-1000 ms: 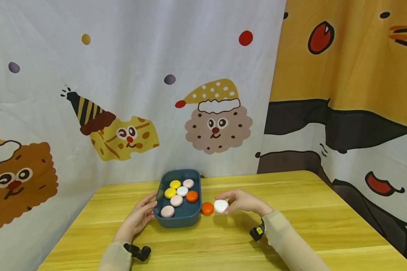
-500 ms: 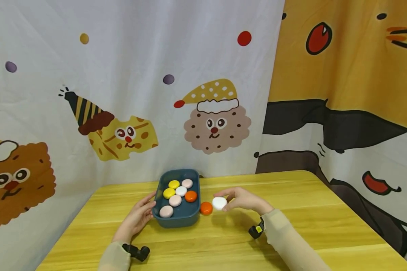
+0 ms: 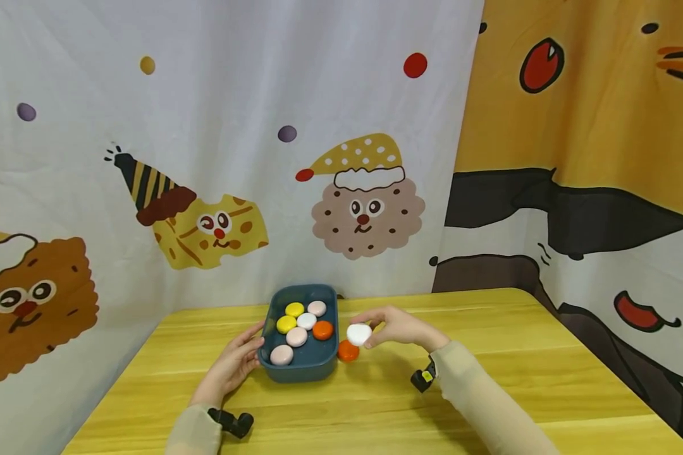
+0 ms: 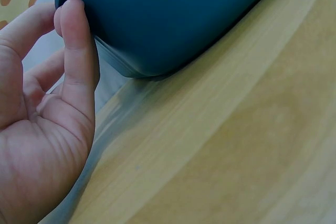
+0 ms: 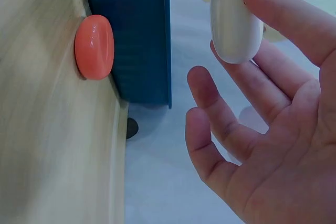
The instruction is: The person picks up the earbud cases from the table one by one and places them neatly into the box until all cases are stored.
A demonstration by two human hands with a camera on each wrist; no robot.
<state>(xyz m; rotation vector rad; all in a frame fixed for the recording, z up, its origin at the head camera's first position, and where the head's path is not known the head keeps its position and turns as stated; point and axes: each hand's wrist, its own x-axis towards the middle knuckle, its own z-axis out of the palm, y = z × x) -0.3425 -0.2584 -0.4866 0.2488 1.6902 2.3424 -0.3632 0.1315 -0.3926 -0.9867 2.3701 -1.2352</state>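
A blue, open-topped box (image 3: 298,374) stands on the table with several rounded, disc-shaped pieces inside: yellow, white, pale pink and orange. At its left side, my left hand (image 3: 231,365) holds the wall near the front corner with thumb and fingers; the fingertips are partly hidden in the left wrist view. My right hand (image 3: 399,327) pinches a white rounded piece (image 5: 233,22) between thumb and fingers, raised off the table to the right of the box. Its other fingers are loosely bent. Below the white piece, an orange piece (image 3: 348,351) rests on the table beside the box.
The wooden table (image 3: 330,417) reaches a cloth backdrop (image 3: 222,95) with cartoon prints, close behind the box. A second cloth with an orange print (image 3: 603,114) hangs at the right. Each wrist carries a small black camera (image 3: 236,423).
The white piece has risen from the table in my right hand and moved left toward the box, over the orange piece. My left hand and the box stay in place.
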